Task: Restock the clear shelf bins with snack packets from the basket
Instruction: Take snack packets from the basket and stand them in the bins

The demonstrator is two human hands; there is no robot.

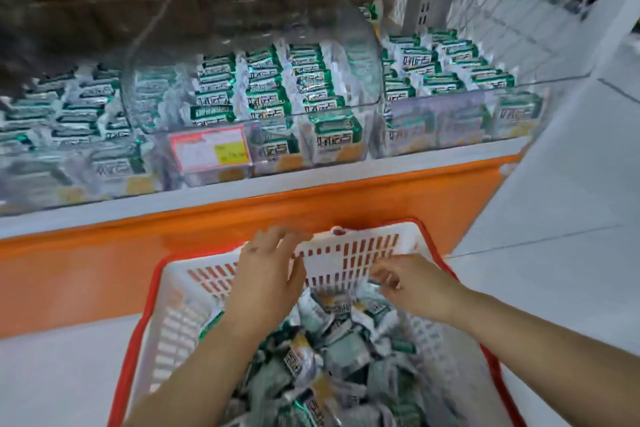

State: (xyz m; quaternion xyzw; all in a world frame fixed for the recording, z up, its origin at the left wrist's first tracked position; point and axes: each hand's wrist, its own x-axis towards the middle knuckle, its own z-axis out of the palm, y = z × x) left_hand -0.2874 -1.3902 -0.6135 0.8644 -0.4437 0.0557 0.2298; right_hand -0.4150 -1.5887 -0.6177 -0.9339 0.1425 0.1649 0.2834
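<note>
Left hand (266,270) is spreading fairly straight fingers against the far wall of the white slotted plastic basket with a red rim (363,246), gripping nothing.
Right hand (412,284) is curling beside it, too blurred to tell any hold; green-and-silver foil snack packets (332,350) are lying heaped in the basket, more are standing in the clear plastic shelf bins (450,94) above.

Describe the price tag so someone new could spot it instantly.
Find the orange shelf base behind the basket; a row of clear bins sits on the white ledge above it. The price tag is on the front of the middle bin, the only pink-edged card with a yellow patch among green-and-white packets.
</note>
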